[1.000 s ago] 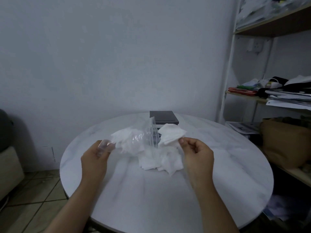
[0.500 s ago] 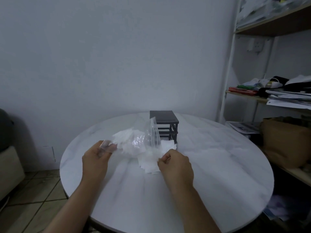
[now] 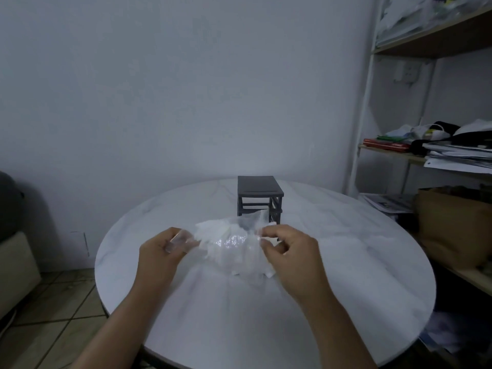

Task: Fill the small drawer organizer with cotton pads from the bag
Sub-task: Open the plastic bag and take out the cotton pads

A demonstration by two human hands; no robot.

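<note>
A clear plastic bag [image 3: 229, 235] with white cotton pads inside is held just above the round white table [image 3: 346, 251]. My left hand [image 3: 159, 251] pinches the bag's left end. My right hand [image 3: 287, 249] grips its right edge. More white cotton pads [image 3: 250, 270] lie in a loose pile on the table under the bag. The small dark grey drawer organizer [image 3: 259, 195] stands behind the bag near the table's far side; its frame looks open with no drawers in it, and the bag hides its lower front.
A white shelf unit [image 3: 426, 155] with papers, books and clothes stands at the right. A brown paper bag [image 3: 452, 219] sits on its low shelf by the table's edge. A beige seat [image 3: 13, 262] is on the floor at the left.
My right hand set a bunch of pads down on the pile, then came back up and took hold of the bag's right edge. The bag now lies flatter between both hands.
</note>
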